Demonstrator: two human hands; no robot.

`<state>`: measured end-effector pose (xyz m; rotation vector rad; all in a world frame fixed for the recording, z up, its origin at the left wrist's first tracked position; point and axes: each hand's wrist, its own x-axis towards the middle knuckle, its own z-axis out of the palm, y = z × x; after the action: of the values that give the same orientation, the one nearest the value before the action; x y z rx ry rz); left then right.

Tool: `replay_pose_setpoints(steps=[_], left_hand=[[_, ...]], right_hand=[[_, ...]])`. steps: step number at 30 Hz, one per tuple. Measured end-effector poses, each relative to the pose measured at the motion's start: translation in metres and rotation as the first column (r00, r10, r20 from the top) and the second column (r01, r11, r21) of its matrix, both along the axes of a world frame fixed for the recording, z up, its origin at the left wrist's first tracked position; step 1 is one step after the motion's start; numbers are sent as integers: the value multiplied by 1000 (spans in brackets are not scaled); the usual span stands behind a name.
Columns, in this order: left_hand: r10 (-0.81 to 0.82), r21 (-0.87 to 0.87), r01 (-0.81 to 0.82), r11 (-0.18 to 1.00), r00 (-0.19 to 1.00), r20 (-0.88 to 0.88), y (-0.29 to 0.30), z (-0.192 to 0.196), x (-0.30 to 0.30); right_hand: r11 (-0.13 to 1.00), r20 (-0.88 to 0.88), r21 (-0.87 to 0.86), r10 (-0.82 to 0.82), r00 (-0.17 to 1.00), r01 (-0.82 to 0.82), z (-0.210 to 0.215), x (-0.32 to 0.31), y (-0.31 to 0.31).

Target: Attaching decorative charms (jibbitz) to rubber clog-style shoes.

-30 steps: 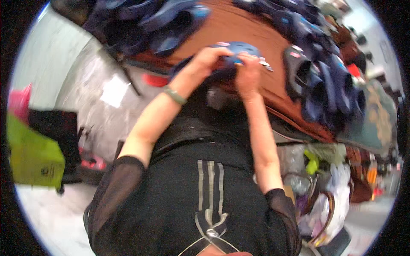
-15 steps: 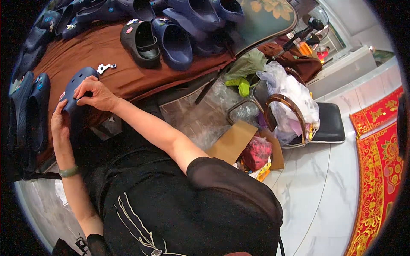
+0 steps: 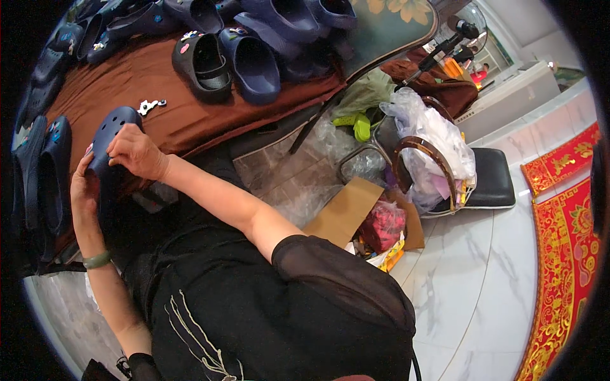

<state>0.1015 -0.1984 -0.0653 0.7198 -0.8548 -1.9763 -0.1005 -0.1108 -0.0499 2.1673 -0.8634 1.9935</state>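
A navy clog [image 3: 115, 122] with round holes in its toe is held up at the table's near edge. My left hand [image 3: 84, 190] grips its left side, thumb up near a small pinkish charm. My right hand [image 3: 141, 152] is closed in a pinch against the clog's upper; whatever sits between those fingertips is hidden. Just beyond the clog, small white-and-black charms [image 3: 150, 106] lie on the brown cloth [image 3: 190, 124]. To the left stands a pair of dark blue clogs [image 3: 56, 174] with charms.
Several navy clogs [image 3: 283, 25] crowd the table's far side, beside a black clog [image 3: 202, 66]. Right of the table are an open cardboard box [image 3: 343, 213], a chair [image 3: 492, 181] piled with plastic bags [image 3: 432, 143], lime-green clogs [image 3: 361, 127] and a fan [image 3: 467, 30].
My right hand's fingers have curled in closer over the clog's upper, hiding the gap seen before between thumb and fingers. The whole view has shifted slightly; my left hand keeps its hold.
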Motion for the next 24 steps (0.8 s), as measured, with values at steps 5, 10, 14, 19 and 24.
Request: replay_pose_setpoints(steps=[5,10,14,19,24], left_hand=[[35,11,-35,999,998,46,-16,-7,2],[68,-17,-67,998,998,18,2,4,-7],[135,-96,-136,986,991,-17,28,2,8],[271,-114,-259,959,957,105,56,4,-24],[222,-152,-233,960,971,-87,87,32,-46]], right_hand=[[948,216,140,252,943,-285,-7,-6,9],[661,654,346,339,676,-666,-7,-25,10],[900,208,432,-32,978,-63,7,-31,-6],[787,-80,531,-324,943,315,19,-82,-8],[850,-272,260,-391,879,458,24,-99,-19]])
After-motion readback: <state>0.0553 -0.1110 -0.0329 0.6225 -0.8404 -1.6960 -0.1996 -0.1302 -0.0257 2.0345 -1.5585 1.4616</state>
